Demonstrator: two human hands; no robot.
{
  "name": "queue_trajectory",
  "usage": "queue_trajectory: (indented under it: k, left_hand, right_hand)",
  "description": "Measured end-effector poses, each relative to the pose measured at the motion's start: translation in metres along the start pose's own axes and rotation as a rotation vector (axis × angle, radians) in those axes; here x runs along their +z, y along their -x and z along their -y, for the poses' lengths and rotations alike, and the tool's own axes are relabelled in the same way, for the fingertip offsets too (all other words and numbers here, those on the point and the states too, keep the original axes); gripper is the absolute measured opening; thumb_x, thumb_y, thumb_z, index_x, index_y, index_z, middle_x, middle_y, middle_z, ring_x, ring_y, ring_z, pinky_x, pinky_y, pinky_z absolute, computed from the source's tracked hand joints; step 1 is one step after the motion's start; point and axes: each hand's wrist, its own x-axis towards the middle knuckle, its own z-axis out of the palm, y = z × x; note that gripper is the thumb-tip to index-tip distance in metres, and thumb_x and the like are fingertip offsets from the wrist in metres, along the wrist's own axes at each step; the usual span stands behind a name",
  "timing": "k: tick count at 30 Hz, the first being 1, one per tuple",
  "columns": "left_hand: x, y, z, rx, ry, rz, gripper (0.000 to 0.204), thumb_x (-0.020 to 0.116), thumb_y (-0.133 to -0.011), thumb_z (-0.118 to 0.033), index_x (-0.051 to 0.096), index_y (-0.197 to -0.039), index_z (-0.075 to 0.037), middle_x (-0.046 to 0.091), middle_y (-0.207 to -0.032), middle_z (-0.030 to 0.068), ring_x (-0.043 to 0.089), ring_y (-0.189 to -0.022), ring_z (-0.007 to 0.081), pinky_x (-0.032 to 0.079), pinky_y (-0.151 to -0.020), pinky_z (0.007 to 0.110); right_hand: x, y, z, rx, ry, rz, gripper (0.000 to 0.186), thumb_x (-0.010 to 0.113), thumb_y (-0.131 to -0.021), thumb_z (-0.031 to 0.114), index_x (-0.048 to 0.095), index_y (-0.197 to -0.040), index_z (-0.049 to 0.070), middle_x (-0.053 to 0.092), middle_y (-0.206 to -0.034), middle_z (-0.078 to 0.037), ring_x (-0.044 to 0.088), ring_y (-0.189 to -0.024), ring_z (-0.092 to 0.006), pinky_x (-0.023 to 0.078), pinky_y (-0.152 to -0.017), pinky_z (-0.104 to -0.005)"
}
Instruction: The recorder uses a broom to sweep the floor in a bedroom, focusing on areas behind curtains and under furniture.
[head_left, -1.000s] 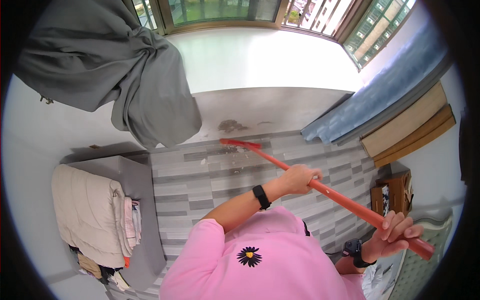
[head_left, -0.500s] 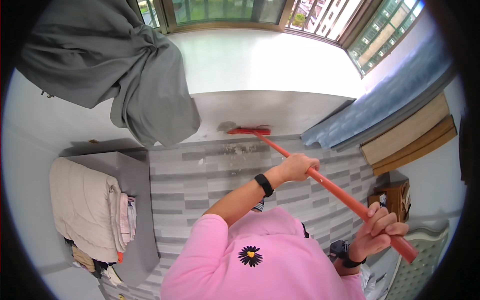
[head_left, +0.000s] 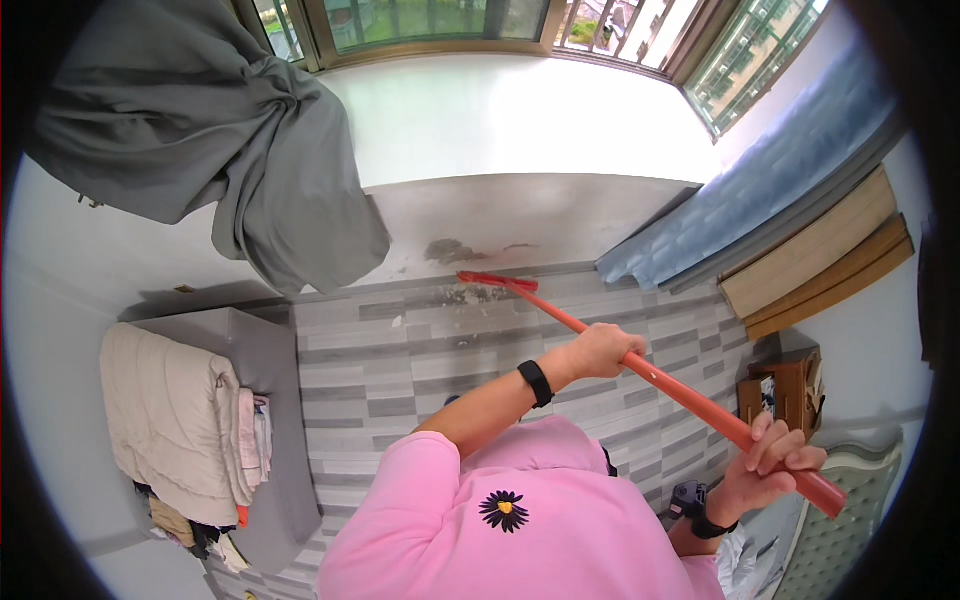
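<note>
A long red broom slants across the view, its head far from me and its handle end at the near right. My left hand is closed round the middle of the handle. Close to the top end, my right hand grips it with curled fingers. The narrow broom head is at the floor beside the base of the wall. Pale flakes and crumbs lie on the grey striped floor just on my side of it. A dark damaged patch marks the wall above the head.
A white window ledge spans the far side. Grey curtain cloth hangs at left, a blue curtain at right. Folded bedding rests on a grey block at left. A brown cabinet and tufted headboard stand at right.
The broom head has come away from the wall base toward me, over the floor. Both hands have shifted slightly right and nearer with the handle.
</note>
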Motion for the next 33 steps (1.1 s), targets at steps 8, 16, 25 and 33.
queue_trajectory:
  k: [8,16,25,33]
  left_hand:
    - [-0.013,-0.001,0.014,-0.059,-0.073,-0.061,0.021,0.065,-0.069,-0.007,0.058,-0.088,-0.015,0.063,-0.070,0.0047,0.061,-0.069,0.0299,0.047,-0.060,0.040]
    - [0.008,0.003,0.038,-0.132,0.007,-0.056,0.017,0.063,-0.069,-0.004,0.060,-0.083,-0.012,0.063,-0.071,0.0090,0.061,-0.069,0.0319,0.046,-0.060,0.041]
    - [0.020,-0.010,0.006,-0.020,-0.090,-0.061,0.024,0.064,-0.066,-0.002,0.060,-0.087,-0.014,0.061,-0.065,0.0034,0.061,-0.067,0.0285,0.046,-0.064,0.037]
    - [0.001,-0.022,0.030,-0.105,-0.156,-0.068,0.024,0.065,-0.067,-0.002,0.060,-0.087,-0.014,0.062,-0.066,0.0024,0.061,-0.066,0.0266,0.048,-0.060,0.037]
  right_hand:
    - [-0.003,0.003,-0.019,-0.044,-0.070,0.087,0.036,0.066,-0.083,0.037,0.038,-0.087,0.014,0.044,-0.058,0.003,0.042,-0.047,-0.0070,0.045,-0.062,-0.0311]
    - [-0.006,0.009,-0.050,0.028,-0.070,0.155,0.037,0.065,-0.084,0.038,0.038,-0.090,0.013,0.043,-0.056,0.001,0.043,-0.046,-0.0107,0.044,-0.062,-0.0357]
    - [-0.038,-0.003,-0.022,-0.008,-0.111,0.126,0.037,0.067,-0.083,0.035,0.037,-0.087,0.013,0.046,-0.056,0.002,0.045,-0.045,-0.0105,0.045,-0.062,-0.0327]
    - [-0.035,-0.005,-0.054,-0.018,-0.178,0.146,0.034,0.067,-0.084,0.032,0.038,-0.086,0.013,0.048,-0.060,0.001,0.044,-0.046,-0.0110,0.045,-0.063,-0.0340]
